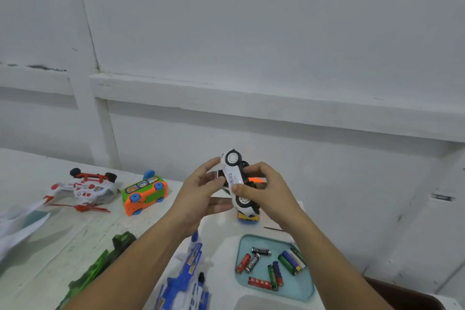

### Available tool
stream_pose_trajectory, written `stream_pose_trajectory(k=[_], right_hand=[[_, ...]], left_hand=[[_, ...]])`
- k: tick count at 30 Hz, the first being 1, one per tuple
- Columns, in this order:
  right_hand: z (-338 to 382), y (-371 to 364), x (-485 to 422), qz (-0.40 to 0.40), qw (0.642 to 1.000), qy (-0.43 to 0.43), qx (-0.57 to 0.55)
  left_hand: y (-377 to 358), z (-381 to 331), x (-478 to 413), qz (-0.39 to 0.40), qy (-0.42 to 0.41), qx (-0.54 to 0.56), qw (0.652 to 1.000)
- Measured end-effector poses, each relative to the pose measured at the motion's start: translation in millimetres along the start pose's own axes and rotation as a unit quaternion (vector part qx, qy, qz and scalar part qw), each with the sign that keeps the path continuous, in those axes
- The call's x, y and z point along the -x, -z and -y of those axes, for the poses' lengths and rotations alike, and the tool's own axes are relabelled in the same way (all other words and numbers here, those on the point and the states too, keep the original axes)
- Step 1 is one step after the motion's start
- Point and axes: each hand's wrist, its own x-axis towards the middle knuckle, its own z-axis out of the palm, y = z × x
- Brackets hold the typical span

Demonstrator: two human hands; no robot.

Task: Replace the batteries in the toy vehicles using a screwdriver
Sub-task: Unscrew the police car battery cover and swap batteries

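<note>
A white toy police car with black trim is held up on its side above the table, wheels facing me. My left hand grips its left flank with thumb and fingers. My right hand grips its right side, thumb across the body and fingers curled over the underside. A pale blue tray at the lower right holds several loose batteries in red, black, green and blue. A thin dark rod, perhaps a screwdriver shaft, lies beside my right wrist. Whether the car's battery cover is on is hidden.
On the white table: an overturned red-and-white toy helicopter, an orange-and-green toy bus on its side, a green camouflage toy, a blue-and-white toy plane, and a yellow-and-blue toy under the car. White wall close behind.
</note>
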Motion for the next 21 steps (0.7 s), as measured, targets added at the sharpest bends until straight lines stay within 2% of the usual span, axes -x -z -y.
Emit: stream_pose_trajectory(k=[3,6,9,14,21], right_hand=[[-1,-9,-11,-0.013,0.99,-0.04,-0.133],[-4,-26,-20,-0.021,0.956,-0.064,-0.284],[-8,-46,-29,-0.034,0.936,-0.078,-0.342],[-13,-71,-46,-0.033,0.917,-0.093,-0.386],[-21,-91,-67,-0.058,0.949,-0.11,-0.289]], left_hand=[[19,-6,-9,0.022,-0.015,-0.019,0.999],[36,-14,-22,0.002,-0.046,-0.086,0.995],[55,-18,-35,-0.019,-0.044,-0.116,0.992],[79,-26,-54,0.051,-0.015,-0.131,0.99],[105,-22,-81,0.061,0.017,-0.086,0.994]])
